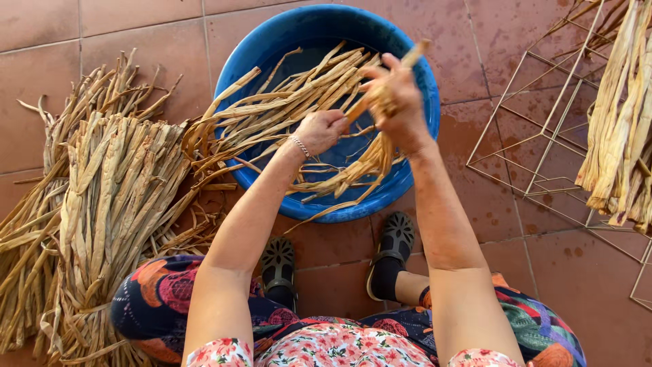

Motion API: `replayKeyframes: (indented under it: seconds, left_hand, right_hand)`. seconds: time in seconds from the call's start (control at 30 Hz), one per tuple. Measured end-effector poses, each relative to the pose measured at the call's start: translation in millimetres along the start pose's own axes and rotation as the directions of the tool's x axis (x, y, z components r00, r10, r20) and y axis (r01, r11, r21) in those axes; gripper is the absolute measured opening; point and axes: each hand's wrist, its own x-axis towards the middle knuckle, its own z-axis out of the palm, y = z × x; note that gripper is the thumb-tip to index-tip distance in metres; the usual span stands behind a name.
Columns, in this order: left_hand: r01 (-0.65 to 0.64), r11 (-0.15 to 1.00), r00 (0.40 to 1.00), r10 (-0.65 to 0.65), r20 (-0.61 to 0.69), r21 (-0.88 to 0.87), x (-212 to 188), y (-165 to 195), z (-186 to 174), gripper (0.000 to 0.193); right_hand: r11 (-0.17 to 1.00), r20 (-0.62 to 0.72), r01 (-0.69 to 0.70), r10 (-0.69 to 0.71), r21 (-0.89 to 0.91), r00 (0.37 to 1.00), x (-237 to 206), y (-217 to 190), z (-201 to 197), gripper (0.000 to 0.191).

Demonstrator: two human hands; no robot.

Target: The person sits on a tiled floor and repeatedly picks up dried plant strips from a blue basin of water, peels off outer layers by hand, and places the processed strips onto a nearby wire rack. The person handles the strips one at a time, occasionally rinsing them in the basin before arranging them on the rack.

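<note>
I have both hands over the blue basin (272,47), working 1 bunch of dried leaf strips (370,160) out of the soaking heap. My right hand (397,102) is closed tight around the upper part of that bunch, fingers curled over it so a stub pokes up past my knuckles toward the far rim, while the long tails hang down below my grip and trail back into the basin. My left hand (322,129), just beside and a little lower, is curled shut too, pinching the same strips where they cross under my right wrist; a bracelet (299,145) sits on that wrist.

As I judge it, I am in the middle of gathering and straightening a handful. The next move calls for keeping my right fist firm and sliding the left along the strips, so loose ones do not tangle with the rest lying across the basin.

Well away to the left of my grip lies a pile of dry strips (102,217) on the tiled floor (475,41); off to the right stands a wire frame (543,136) with more strips (621,115) draped on it, cut off by the picture's edge. I cannot tell whether the basin holds water, nor how many strips my fists enclose.
</note>
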Motion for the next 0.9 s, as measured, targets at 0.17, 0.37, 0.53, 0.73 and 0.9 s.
replayKeyframes:
  seconds: [0.17, 0.37, 0.53, 0.73, 0.9]
  left_hand:
    - [-0.235, 0.972, 0.972, 0.235, 0.02, -0.013, -10, 20, -29, 0.026]
    - [-0.212, 0.977, 0.976, 0.211, 0.047, 0.033, -38, 9, -66, 0.047]
    - [-0.379, 0.891, 0.829, 0.447, -0.336, 0.249, -41, 3, -53, 0.027]
    - [-0.324, 0.831, 0.691, 0.534, -0.486, 0.452, -27, -14, -39, 0.008]
    - [-0.178, 0.871, 0.903, 0.329, -0.277, 0.457, -20, -28, -20, 0.007]
  right_hand:
    - [0.817, 0.351, 0.311, -0.143, -0.485, 0.925, 9, -26, 16, 0.038]
    - [0.938, 0.349, -0.093, 0.214, -0.333, 0.912, -1, -4, 6, 0.018]
    - [0.928, 0.313, -0.146, 0.259, -0.341, 0.914, -2, 1, 12, 0.017]
    - [0.925, 0.356, -0.292, 0.365, -0.243, 0.86, -2, -9, 21, 0.012]
    - [0.939, 0.144, -0.168, 0.218, -0.3, 0.965, -6, -1, 22, 0.013]
